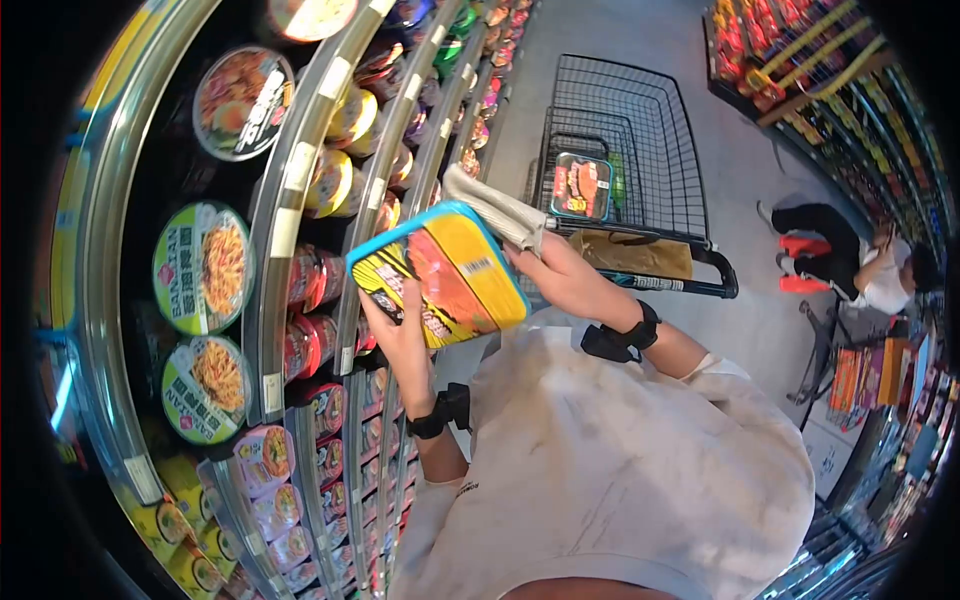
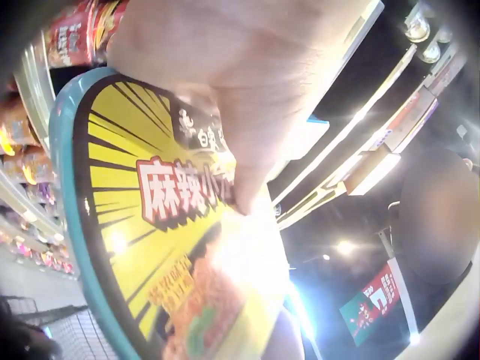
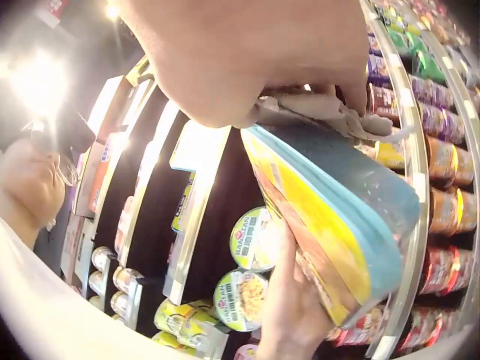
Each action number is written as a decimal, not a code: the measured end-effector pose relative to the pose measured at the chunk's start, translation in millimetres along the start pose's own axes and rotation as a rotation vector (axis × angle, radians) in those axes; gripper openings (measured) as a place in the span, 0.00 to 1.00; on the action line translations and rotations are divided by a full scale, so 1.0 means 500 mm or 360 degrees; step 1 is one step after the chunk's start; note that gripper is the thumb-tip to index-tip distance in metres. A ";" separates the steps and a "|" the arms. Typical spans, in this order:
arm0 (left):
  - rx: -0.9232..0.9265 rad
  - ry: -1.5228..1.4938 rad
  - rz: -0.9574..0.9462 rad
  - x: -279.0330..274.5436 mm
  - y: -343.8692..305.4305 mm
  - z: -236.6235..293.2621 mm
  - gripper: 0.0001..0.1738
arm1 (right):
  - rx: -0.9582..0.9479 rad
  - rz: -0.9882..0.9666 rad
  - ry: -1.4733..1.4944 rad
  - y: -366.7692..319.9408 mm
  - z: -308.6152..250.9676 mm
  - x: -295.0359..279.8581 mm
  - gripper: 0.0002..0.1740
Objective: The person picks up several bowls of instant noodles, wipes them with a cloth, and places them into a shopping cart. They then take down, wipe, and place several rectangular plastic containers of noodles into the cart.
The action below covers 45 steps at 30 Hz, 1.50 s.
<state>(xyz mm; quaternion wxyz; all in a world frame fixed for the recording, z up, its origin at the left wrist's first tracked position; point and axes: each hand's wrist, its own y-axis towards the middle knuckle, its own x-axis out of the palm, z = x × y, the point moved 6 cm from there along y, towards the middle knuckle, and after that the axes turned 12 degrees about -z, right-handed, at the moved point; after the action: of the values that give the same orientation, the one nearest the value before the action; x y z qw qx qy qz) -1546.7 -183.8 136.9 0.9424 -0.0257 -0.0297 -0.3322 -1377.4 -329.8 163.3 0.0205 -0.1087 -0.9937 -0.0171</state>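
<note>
My left hand grips a boxed instant meal from its near left side, thumb laid over the printed lid. The box has a yellow and black lid with a food picture and a blue tub below, and it is tilted in front of the shelves. My right hand holds a folded, greyish-white cloth at the box's far right edge. In the right wrist view, the cloth is bunched under the right fingers, right against the blue tub.
Shelves of instant noodle bowls line the left side. Ahead stands a black wire shopping cart carrying another boxed meal and a brown bag. A person is by the right-hand shelves, near a second cart.
</note>
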 end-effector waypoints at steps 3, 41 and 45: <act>-0.0044 -0.0454 0.0115 0.069 0.039 -0.007 0.27 | -0.0027 0.0024 -0.0333 -0.029 0.009 -0.028 0.26; 0.0760 0.0867 0.0866 -0.131 -0.076 0.405 0.14 | 0.1047 0.0448 -0.0213 -0.183 0.723 -0.686 0.26; 0.1165 0.1528 0.1003 -0.150 -0.093 0.597 0.13 | 0.0718 0.0424 -0.0284 -0.131 0.704 -0.733 0.25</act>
<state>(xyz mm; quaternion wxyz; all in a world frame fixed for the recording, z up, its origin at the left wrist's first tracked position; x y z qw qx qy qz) -1645.8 -152.7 430.1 0.8509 0.4377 0.2903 0.0151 -1047.3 -459.2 -206.4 -0.0413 -0.2324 -0.9472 0.2170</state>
